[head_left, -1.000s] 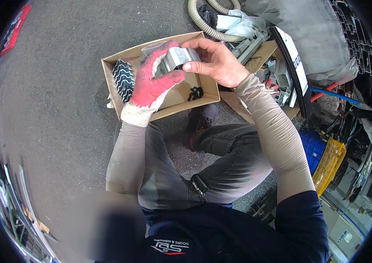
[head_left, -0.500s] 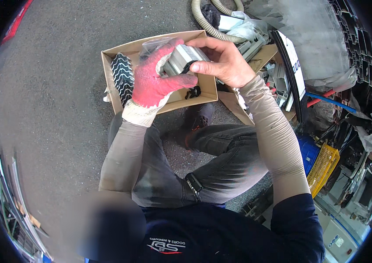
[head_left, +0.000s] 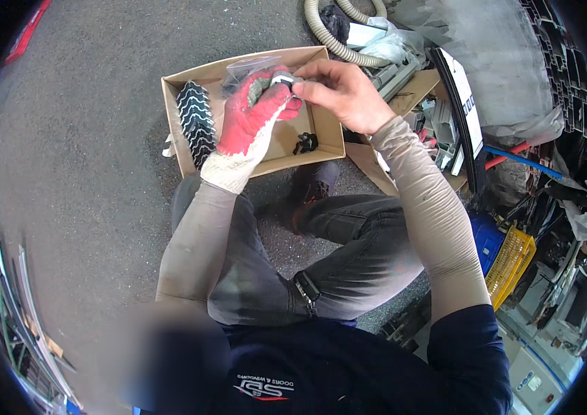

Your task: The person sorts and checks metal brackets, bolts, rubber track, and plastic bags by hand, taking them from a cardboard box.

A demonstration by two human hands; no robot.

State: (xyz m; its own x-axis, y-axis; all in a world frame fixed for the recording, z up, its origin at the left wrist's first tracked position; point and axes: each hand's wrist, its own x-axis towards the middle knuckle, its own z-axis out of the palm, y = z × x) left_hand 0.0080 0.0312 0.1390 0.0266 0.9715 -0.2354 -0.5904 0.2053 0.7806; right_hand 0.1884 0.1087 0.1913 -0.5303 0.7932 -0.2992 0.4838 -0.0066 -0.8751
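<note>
Over a cardboard box (head_left: 329, 117), my left hand (head_left: 246, 124), in a red and white work glove, is closed around a short silver metal profile piece (head_left: 282, 79). Only the end of that piece shows between the gloved fingers. My bare right hand (head_left: 352, 100) touches this end with thumb and forefinger pinched together; anything between them is too small to name. Inside the box, a row of nested black pieces with wavy pale edges (head_left: 195, 124) lies along the left side. A few small black parts (head_left: 305, 143) sit at the near right, and a clear plastic bag (head_left: 255, 66) is behind my glove.
A ribbed beige hose (head_left: 328, 41) curls behind the box. To the right stand another carton with metal offcuts (head_left: 439, 121), a long black-and-white panel (head_left: 461, 111) and a yellow crate (head_left: 511, 263). Long metal strips (head_left: 31, 304) lie at the far left.
The metal profile piece has turned in my left hand, from lying broadside to showing its end. My right hand has shifted from gripping its side to pinching at that end.
</note>
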